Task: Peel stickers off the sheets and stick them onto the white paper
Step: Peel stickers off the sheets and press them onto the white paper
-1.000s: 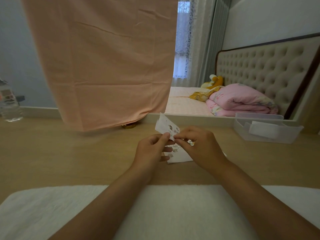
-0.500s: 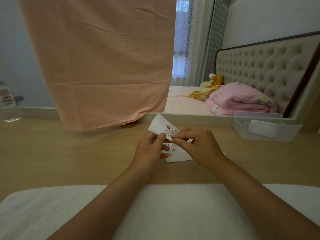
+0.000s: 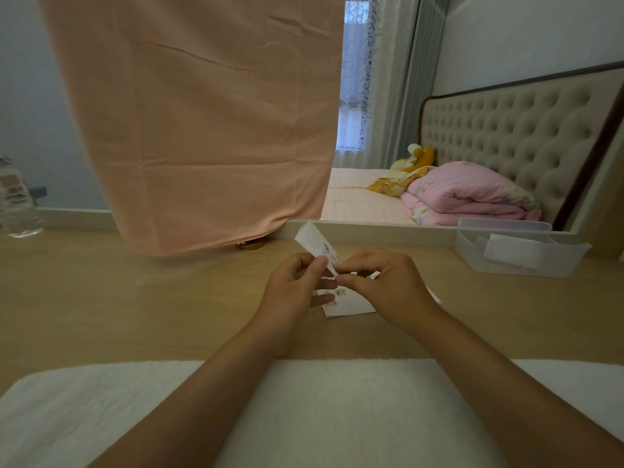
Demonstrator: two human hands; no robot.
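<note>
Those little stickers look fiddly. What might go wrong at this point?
The right hand pinches at the lower end of the thin sticker sheet that the left hand holds up; a sticker might tear or curl onto itself. The white paper looks loose on the table, largely hidden under both hands, so the next sticker could land crooked or over those already there.

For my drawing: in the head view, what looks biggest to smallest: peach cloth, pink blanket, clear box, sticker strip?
1. peach cloth
2. pink blanket and clear box: about alike
3. sticker strip
</note>
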